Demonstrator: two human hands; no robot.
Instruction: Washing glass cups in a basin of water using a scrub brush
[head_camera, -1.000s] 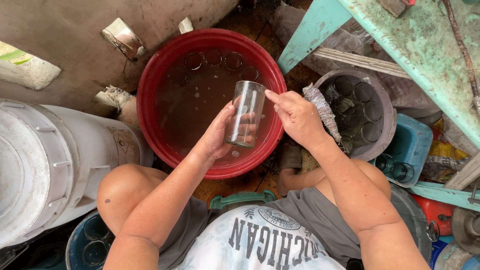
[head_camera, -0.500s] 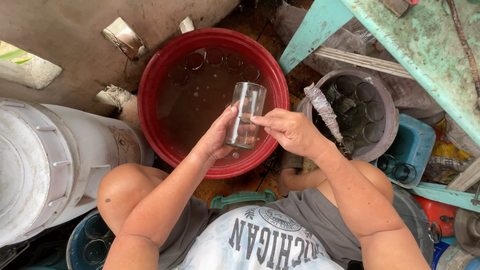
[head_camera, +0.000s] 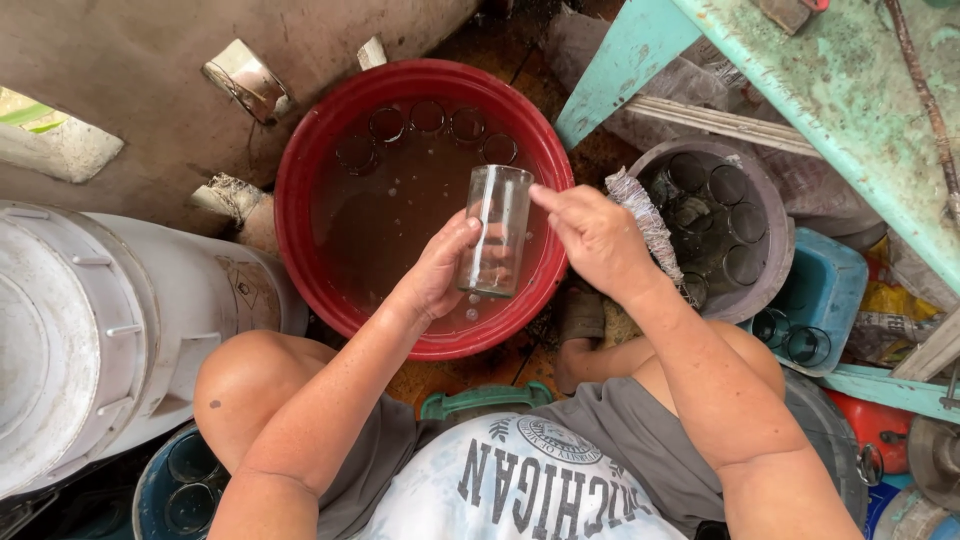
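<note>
The left hand (head_camera: 440, 275) is wrapped around the lower half of a clear drinking glass (head_camera: 494, 232), fingers curled behind it and thumb at the front, holding it nearly upright over the red basin (head_camera: 300, 215). The right hand (head_camera: 598, 240) sits at three o'clock from the glass, loosely curled, its fingertips touching the glass rim. The basin holds brownish water with several more glasses sunk along its far edge, around twelve o'clock. At three o'clock from the basin stands a grey tub (head_camera: 775, 262) packed with glasses, a scrubbing brush (head_camera: 650, 225) leaning on its near rim. A white drum (head_camera: 95, 330) lies at nine o'clock.
</note>
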